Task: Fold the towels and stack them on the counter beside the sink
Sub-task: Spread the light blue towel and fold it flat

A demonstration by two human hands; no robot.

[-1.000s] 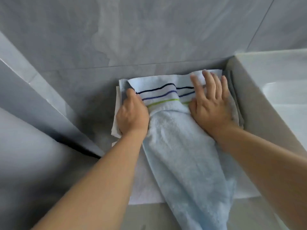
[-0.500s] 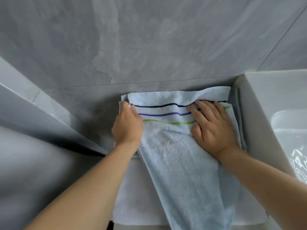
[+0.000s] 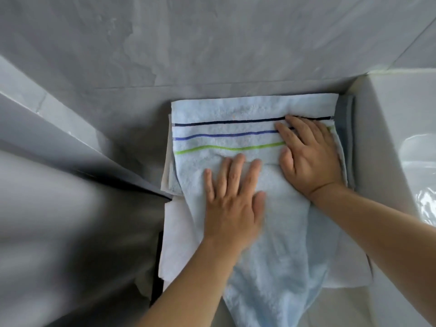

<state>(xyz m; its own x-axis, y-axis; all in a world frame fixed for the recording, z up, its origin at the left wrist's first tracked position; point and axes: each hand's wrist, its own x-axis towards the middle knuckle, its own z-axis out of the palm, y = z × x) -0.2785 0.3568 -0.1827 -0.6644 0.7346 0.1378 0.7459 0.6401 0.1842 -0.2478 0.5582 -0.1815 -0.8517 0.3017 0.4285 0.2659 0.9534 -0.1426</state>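
A light blue towel (image 3: 224, 128) with dark blue, violet and green stripes lies spread on the counter against the wall, its near end hanging toward me over the counter's front. My left hand (image 3: 233, 204) lies flat on its middle with straight fingers. My right hand (image 3: 309, 156) presses flat on its right part, fingertips over the stripes. Under it lie a white towel (image 3: 177, 234) and a grey-blue towel (image 3: 349, 138), the latter showing along the right edge.
The white sink (image 3: 391, 128) rises right beside the towels on the right, with water glinting in its basin. A grey tiled wall (image 3: 212, 43) closes the back. A grey slanted ledge (image 3: 59, 128) runs along the left.
My left hand let go of the towel's left edge, moved right onto the middle and now lies flat. The towel's far end spread out flatter. My right hand stayed pressing the right side.
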